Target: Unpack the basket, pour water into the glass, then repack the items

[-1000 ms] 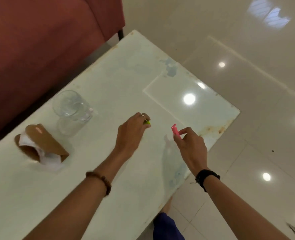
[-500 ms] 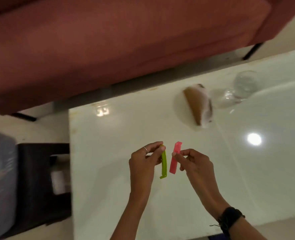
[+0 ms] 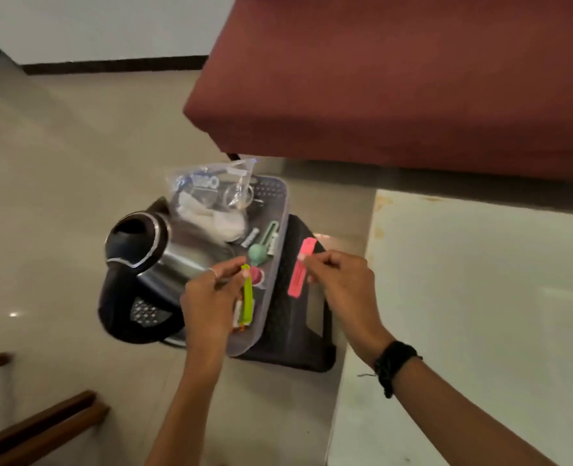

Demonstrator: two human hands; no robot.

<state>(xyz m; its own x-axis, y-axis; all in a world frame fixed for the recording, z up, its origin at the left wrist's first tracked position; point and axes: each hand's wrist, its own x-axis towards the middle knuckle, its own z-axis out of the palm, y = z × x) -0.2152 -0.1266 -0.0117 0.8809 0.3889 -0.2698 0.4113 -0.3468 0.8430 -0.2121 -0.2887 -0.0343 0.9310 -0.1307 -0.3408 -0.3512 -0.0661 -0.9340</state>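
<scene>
A grey plastic basket (image 3: 280, 200) sits on a black stool (image 3: 295, 331) left of the white table (image 3: 463, 314). Inside it lie a steel and black kettle (image 3: 144, 264), a clear plastic bag (image 3: 211, 193), a white cloth and small green and pink pieces. My left hand (image 3: 211, 297) pinches a green clip (image 3: 247, 297) over the basket's near end. My right hand (image 3: 342, 284) pinches a pink clip (image 3: 300, 267) above the stool, just right of the basket's rim. The glass is out of view.
A red sofa (image 3: 396, 79) fills the upper right, its corner reaching over the basket's far end. Pale tiled floor (image 3: 59, 196) lies to the left. Brown wooden rails (image 3: 43, 422) cross the lower left corner.
The view has swung left from the table to the basket on the stool. Both hands have carried the green and pink clips off the table and over to the basket.
</scene>
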